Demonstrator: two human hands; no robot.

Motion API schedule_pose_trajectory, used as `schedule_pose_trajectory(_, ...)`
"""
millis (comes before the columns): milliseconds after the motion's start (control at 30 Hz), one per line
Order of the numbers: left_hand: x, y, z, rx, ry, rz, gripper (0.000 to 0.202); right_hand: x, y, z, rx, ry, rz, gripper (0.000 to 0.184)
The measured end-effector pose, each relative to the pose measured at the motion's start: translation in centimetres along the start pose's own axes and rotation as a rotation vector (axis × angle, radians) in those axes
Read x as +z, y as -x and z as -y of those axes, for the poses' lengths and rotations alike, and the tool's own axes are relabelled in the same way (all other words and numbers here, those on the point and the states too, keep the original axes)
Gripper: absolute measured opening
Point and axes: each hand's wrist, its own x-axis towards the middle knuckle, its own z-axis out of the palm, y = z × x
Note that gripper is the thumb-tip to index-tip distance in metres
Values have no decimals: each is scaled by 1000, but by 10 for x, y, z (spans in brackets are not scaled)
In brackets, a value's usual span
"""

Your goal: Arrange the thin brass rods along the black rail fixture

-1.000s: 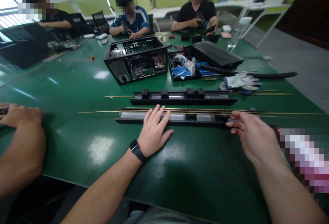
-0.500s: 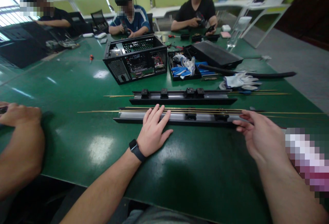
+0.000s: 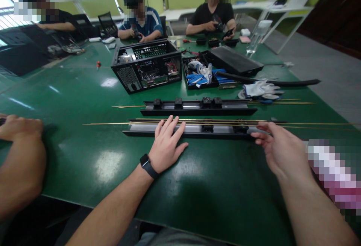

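A long black rail (image 3: pixel 191 134) with a pale inner channel lies across the green table in front of me. Several thin brass-coloured rods (image 3: pixel 107 123) run along it and stick out past both ends. Over its left half rests my left hand (image 3: pixel 168 140), fingers spread across the rods, with a watch on the wrist. At the rail's right end my right hand (image 3: pixel 282 146) has its fingertips pinched on the rods; the other fingers are loosely curled. Black blocks (image 3: pixel 208 125) sit in the channel. A second similar rail (image 3: pixel 197 112) with blocks and rods lies just behind.
An open black computer case (image 3: pixel 146 69) stands further back. Right of it are a tray of gloves (image 3: pixel 200 75), a flat black box (image 3: pixel 235 59), a black strip (image 3: pixel 299 82) and white gloves (image 3: pixel 261 89). A neighbour's arm (image 3: pixel 22 155) is close on my left; people sit opposite.
The whole view shifts slightly to the left. Both my hands keep nearly the same pose on the rail and rods.
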Motion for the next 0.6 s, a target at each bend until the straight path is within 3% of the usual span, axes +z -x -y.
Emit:
schedule_pose_trajectory(133, -1, -1, 0, -4, 1, 2, 74, 3, 5, 2, 27, -10, 66, 26)
schedule_pose_trajectory(300, -2, -1, -1, -17, 2, 18, 74, 3, 3, 5, 9, -27, -47, 20)
schedule_pose_trajectory(500, -2, -1, 0, 1, -3, 3, 72, 1, 2, 1, 16, 12, 94, 30)
schedule_pose_trajectory(600, -2, -1, 0, 0, 2, 9, 72, -1, -1, -1, -15, -11, 12, 27)
